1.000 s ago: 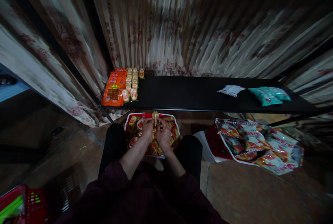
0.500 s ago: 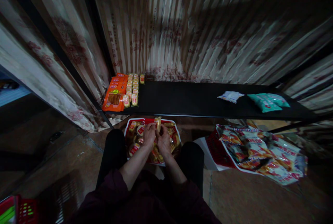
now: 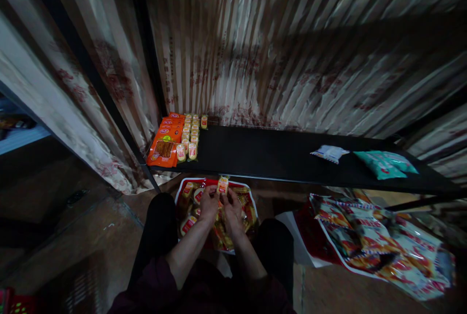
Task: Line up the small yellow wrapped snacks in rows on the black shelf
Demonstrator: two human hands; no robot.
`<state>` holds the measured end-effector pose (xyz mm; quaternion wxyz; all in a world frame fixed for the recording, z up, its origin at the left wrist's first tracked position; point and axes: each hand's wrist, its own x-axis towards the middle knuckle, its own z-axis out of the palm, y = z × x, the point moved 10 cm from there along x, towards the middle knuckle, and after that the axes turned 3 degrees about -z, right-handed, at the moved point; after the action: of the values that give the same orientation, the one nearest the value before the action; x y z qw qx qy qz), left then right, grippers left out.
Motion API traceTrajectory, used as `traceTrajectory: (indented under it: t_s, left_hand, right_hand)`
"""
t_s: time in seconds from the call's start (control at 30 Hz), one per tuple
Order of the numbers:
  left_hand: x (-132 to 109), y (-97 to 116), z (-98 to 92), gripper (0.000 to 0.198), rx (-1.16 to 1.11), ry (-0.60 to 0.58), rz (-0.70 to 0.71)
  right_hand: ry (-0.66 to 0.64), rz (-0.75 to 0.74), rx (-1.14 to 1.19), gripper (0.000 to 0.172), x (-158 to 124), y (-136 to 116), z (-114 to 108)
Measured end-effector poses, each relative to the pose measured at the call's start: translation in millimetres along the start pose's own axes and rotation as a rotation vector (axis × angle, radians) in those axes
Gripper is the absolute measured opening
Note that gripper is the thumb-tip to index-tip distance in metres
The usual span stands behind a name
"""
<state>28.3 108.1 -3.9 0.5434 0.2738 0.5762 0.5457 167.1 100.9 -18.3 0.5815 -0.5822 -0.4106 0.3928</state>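
Observation:
Between my fingertips is a small wrapped snack cake (image 3: 223,185), yellow with a red and white label that faces me. My left hand (image 3: 209,203) pinches its left side, and my right hand (image 3: 232,209) grips the right side. Both hands are over a red box with a white rim (image 3: 178,188), which stands between my knees and is filled with similar gold-wrapped cakes. On the black shelf (image 3: 251,151) beyond, rows of the same cakes (image 3: 192,151) stand beside several orange snack packets (image 3: 163,151). One cake (image 3: 204,121) stands apart at the back.
Farther right on the shelf lie a white packet (image 3: 330,153) and teal packets (image 3: 381,164). An open box (image 3: 302,236) of bagged snacks (image 3: 375,236) sits on the floor to the right. Curtains (image 3: 233,61) hang behind; a red basket (image 3: 16,302) is at lower left.
The cake in my hands has turned so its label now shows toward me. The view has tilted up, so the shelf and boxes appear lower.

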Motion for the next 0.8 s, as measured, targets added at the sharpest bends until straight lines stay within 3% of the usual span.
traceTrajectory:
  t_s: [0.2, 0.43, 0.67, 0.8]
  left_hand:
    - [13.5, 4.3, -3.7, 0.020, -0.009, 0.029, 0.050]
    - [26.5, 21.5, -1.7, 0.018, 0.021, 0.032, 0.099]
    - [43.9, 38.9, 6.1, 0.021, 0.024, 0.015, 0.152]
    - [52.3, 49.0, 10.4, 0.021, 0.016, 0.018, 0.172]
  right_hand:
    - [-0.001, 0.001, 0.023, 0.045, 9.9, -4.2, 6.9]
    - [-0.082, -0.058, 0.025, 0.044, 25.2, -25.5, 27.2]
    - [-0.030, -0.075, -0.025, 0.045, 54.3, -24.5, 31.1]
    - [-0.062, -0.081, -0.061, 0.046, 71.9, -20.5, 37.7]
